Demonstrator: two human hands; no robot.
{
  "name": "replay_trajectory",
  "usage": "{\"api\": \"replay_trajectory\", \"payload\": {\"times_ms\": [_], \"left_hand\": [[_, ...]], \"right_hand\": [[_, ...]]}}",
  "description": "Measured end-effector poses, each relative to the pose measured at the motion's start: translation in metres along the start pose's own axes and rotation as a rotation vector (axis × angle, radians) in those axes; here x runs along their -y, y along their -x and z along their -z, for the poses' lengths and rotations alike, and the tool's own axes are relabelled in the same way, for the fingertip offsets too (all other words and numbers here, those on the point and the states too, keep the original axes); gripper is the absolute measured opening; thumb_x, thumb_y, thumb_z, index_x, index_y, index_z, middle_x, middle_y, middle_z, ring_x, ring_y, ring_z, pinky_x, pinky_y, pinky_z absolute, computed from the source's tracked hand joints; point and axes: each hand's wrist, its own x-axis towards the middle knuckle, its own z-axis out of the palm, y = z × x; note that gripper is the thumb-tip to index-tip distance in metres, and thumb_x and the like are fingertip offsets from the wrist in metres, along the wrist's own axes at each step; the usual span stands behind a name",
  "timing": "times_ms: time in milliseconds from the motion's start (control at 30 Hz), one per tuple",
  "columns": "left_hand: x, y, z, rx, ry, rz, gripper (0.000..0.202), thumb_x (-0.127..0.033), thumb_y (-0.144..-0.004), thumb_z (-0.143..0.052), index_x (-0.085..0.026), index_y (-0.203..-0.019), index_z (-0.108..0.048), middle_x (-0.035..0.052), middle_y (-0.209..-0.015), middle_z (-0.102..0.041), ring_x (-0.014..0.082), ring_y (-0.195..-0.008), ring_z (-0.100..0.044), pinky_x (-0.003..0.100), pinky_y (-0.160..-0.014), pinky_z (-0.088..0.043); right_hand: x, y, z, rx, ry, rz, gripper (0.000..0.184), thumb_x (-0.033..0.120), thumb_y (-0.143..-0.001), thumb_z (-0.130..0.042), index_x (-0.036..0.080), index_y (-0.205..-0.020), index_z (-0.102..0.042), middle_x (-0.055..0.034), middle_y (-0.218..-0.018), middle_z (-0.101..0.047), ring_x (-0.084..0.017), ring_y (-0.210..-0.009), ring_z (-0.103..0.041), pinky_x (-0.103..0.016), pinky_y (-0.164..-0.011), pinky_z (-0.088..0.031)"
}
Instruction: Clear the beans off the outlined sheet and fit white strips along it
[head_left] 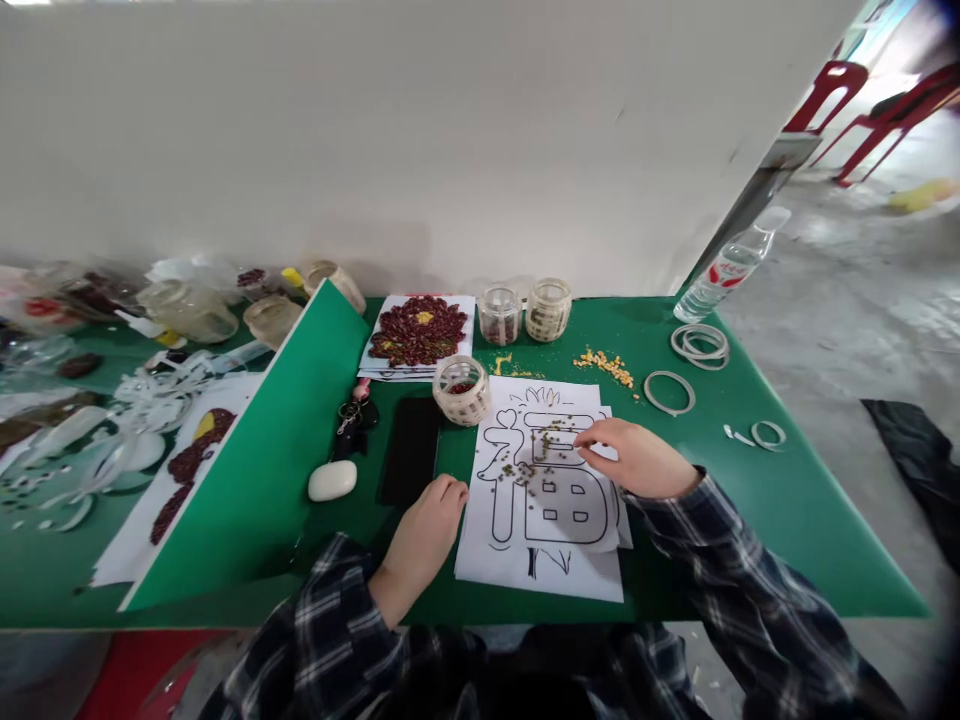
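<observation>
A white sheet of paper [500,555] printed with a large outlined character lies before me, with further sheets under it. Small greenish beans [517,470] are scattered over its middle and upper part. Over the right side of the drawing is my right hand [637,458], thumb and forefinger pinched together; anything between the tips is too small to make out. My left hand [426,535] rests by the sheet's left edge, fingers curled together with nothing visible in them. A glass jar [462,392] with dark red beans stands just beyond the sheet's upper left corner.
Behind are two jars [500,315], a red-bean flower picture [420,330] and loose corn kernels [606,366]. Left lie a black phone [409,450], keys [351,415], a white case [332,481] and an upright green divider [255,470]. Right are tape rolls [700,346] and a water bottle [729,268].
</observation>
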Motion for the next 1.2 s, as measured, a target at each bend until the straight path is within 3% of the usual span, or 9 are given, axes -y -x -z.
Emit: {"api": "replay_trajectory", "payload": {"times_ms": [100,200,333,467,667,800,933,1067,1200], "left_hand": [[-0.013,-0.006,0.001,-0.02,-0.128,-0.024,0.029,-0.024,-0.098,-0.032,-0.019,-0.095,-0.061,0.0058,-0.095,-0.059,0.0188,-0.094,-0.057,0.034,-0.087,-0.049],[-0.028,-0.014,-0.005,-0.037,-0.077,-0.064,0.026,-0.028,-0.099,-0.035,-0.021,-0.097,-0.06,0.0046,-0.097,-0.06,0.0167,-0.093,-0.059,0.03,-0.084,-0.05],[-0.039,-0.019,-0.015,-0.013,0.049,-0.109,0.027,-0.029,-0.098,-0.036,-0.023,-0.095,-0.062,0.0036,-0.095,-0.063,0.0171,-0.094,-0.06,0.031,-0.089,-0.048],[-0.042,-0.007,-0.004,-0.037,0.174,0.059,0.023,-0.034,-0.096,-0.043,-0.022,-0.099,-0.063,0.0056,-0.103,-0.064,0.0191,-0.098,-0.06,0.03,-0.089,-0.047],[-0.057,0.032,0.017,0.079,0.51,0.417,0.027,-0.044,-0.092,-0.048,-0.023,-0.095,-0.064,0.0044,-0.092,-0.063,0.0178,-0.08,-0.06,0.025,-0.069,-0.046],[-0.068,0.053,0.009,0.188,0.664,0.479,0.029,-0.045,-0.09,-0.05,-0.02,-0.084,-0.063,0.0037,-0.084,-0.063,0.0168,-0.079,-0.059,0.025,-0.072,-0.045],[-0.074,0.063,-0.01,0.332,0.902,0.537,0.033,-0.047,-0.088,-0.052,-0.017,-0.083,-0.064,0.0035,-0.076,-0.063,0.0143,-0.068,-0.057,0.023,-0.061,-0.044],[-0.084,0.061,-0.028,0.45,1.078,0.563,0.029,-0.042,-0.085,-0.056,-0.014,-0.081,-0.064,0.0034,-0.073,-0.063,0.012,-0.062,-0.055,0.022,-0.055,-0.041],[-0.098,0.052,-0.036,0.512,1.124,0.538,0.024,-0.034,-0.084,-0.056,-0.013,-0.08,-0.065,0.0037,-0.073,-0.064,0.0107,-0.061,-0.056,0.022,-0.057,-0.042]], "right_hand": [[-0.019,0.016,-0.012,-0.077,-0.101,-0.211,0.021,0.03,-0.087,-0.051,0.018,-0.092,-0.068,-0.0061,-0.091,-0.071,-0.018,-0.08,-0.065,-0.03,-0.073,-0.049],[-0.023,0.039,-0.021,-0.112,-0.174,-0.429,0.026,0.038,-0.086,-0.049,0.018,-0.083,-0.067,-0.0053,-0.081,-0.071,-0.018,-0.069,-0.064,-0.029,-0.066,-0.047],[-0.009,0.066,-0.034,-0.014,-0.217,-0.629,0.039,0.049,-0.087,-0.046,0.02,-0.066,-0.061,-0.0046,-0.065,-0.068,-0.018,-0.059,-0.061,-0.029,-0.059,-0.043],[0.01,0.081,-0.05,0.106,-0.276,-0.76,0.045,0.054,-0.086,-0.045,0.021,-0.057,-0.055,-0.0036,-0.055,-0.065,-0.017,-0.053,-0.059,-0.029,-0.058,-0.042],[0.018,0.086,-0.074,0.095,-0.473,-0.81,0.035,0.051,-0.082,-0.052,0.021,-0.064,-0.053,-0.0009,-0.052,-0.064,-0.015,-0.049,-0.058,-0.027,-0.054,-0.042],[0.015,0.093,-0.079,0.042,-0.435,-0.853,0.037,0.054,-0.081,-0.053,0.022,-0.063,-0.051,-0.0004,-0.052,-0.064,-0.016,-0.047,-0.058,-0.027,-0.052,-0.042],[0.017,0.099,-0.074,0.085,-0.423,-0.96,0.048,0.063,-0.084,-0.046,0.022,-0.058,-0.049,-0.0028,-0.053,-0.065,-0.016,-0.046,-0.06,-0.028,-0.052,-0.043],[0.023,0.098,-0.074,0.07,-0.355,-0.977,0.05,0.061,-0.084,-0.047,0.022,-0.054,-0.048,-0.0027,-0.05,-0.064,-0.016,-0.046,-0.061,-0.028,-0.054,-0.044],[0.027,0.094,-0.081,0.02,-0.489,-0.919,0.043,0.057,-0.082,-0.051,0.021,-0.059,-0.05,-0.0013,-0.052,-0.064,-0.015,-0.046,-0.06,-0.026,-0.051,-0.044]]}}
